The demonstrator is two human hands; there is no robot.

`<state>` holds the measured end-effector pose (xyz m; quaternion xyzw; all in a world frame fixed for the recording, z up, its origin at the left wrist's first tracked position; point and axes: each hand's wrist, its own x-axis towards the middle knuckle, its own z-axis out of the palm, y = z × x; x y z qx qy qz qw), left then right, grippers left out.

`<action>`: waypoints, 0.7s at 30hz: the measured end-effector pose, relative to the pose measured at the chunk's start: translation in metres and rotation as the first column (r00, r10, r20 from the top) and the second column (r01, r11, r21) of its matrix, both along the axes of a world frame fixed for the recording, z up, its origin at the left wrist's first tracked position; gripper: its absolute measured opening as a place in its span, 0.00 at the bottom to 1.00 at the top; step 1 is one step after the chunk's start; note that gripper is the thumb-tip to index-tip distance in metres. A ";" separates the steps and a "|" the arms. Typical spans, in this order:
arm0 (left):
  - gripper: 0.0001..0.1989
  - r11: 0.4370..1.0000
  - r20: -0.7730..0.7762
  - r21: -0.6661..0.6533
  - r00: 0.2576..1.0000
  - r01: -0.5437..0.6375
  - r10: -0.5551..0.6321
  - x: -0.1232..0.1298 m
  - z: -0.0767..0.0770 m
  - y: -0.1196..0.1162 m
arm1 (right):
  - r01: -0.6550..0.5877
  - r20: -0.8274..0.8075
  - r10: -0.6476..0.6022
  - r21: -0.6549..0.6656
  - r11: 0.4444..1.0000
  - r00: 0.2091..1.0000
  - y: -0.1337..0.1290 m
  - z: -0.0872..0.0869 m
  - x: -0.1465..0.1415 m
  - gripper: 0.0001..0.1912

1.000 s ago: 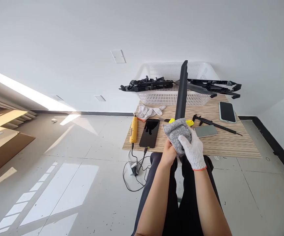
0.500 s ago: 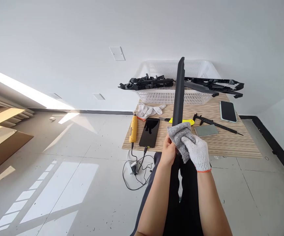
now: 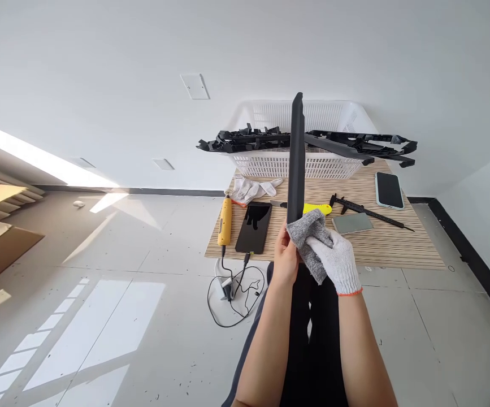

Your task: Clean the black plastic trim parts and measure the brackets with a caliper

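A long black plastic strip (image 3: pixel 297 161) stands nearly upright in front of me, its top end over the basket. My left hand (image 3: pixel 286 260), bare, is closed round its lower end. My right hand (image 3: pixel 335 261), in a white knit glove with an orange cuff edge, grips a grey fluffy cloth (image 3: pixel 308 236). The cloth lies against the strip's lower part and hides some of it along with some left fingers. Behind the strip, a yellow-handled knife (image 3: pixel 319 209) rests on the striped table (image 3: pixel 401 243).
Black plastic parts (image 3: pixel 355 148) lie across a white basket (image 3: pixel 333 169). On the table are a yellow tool (image 3: pixel 225 223), a dark phone (image 3: pixel 254 227), a glove (image 3: pixel 248 189), calipers (image 3: pixel 372 213), a grey-green block (image 3: pixel 352 223) and another phone (image 3: pixel 389 190). Cables (image 3: pixel 245 316) hang at the front left.
The strip has shifted left in view and leans a little less. Both hands and the cloth moved slightly left with it. The whole background also shifted slightly left.
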<state>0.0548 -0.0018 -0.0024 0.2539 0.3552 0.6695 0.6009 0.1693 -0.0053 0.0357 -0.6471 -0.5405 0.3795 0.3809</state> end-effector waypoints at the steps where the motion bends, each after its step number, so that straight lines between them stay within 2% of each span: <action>1: 0.29 1.000 -0.002 0.004 1.000 0.004 -0.004 0.000 0.000 0.000 | -0.039 0.002 0.039 0.000 0.999 0.999 0.000 0.000 0.000 0.18; 3: 0.30 1.000 0.010 0.021 1.000 0.008 -0.008 -0.001 0.000 0.000 | -0.056 -0.006 0.056 0.005 0.998 0.998 0.001 -0.002 0.000 0.20; 7: 0.27 1.000 0.034 0.023 0.999 0.021 -0.021 -0.002 0.003 -0.001 | 0.054 -0.030 -0.054 0.018 0.998 0.998 0.001 -0.005 0.001 0.19; 12: 0.22 0.999 0.050 0.024 0.998 0.036 -0.037 0.000 0.004 -0.002 | -0.017 0.001 0.017 -0.021 1.000 1.000 0.001 0.001 -0.001 0.19; 16: 0.18 0.999 0.049 -0.038 0.998 -0.036 0.038 0.001 0.001 -0.001 | 0.003 -0.010 -0.004 -0.037 0.999 1.000 0.002 0.005 -0.001 0.17; 21: 0.25 0.992 0.144 -0.102 0.985 -0.079 0.093 -0.001 -0.002 -0.001 | -0.101 -0.031 0.100 -0.019 0.995 0.995 0.002 0.003 0.005 0.17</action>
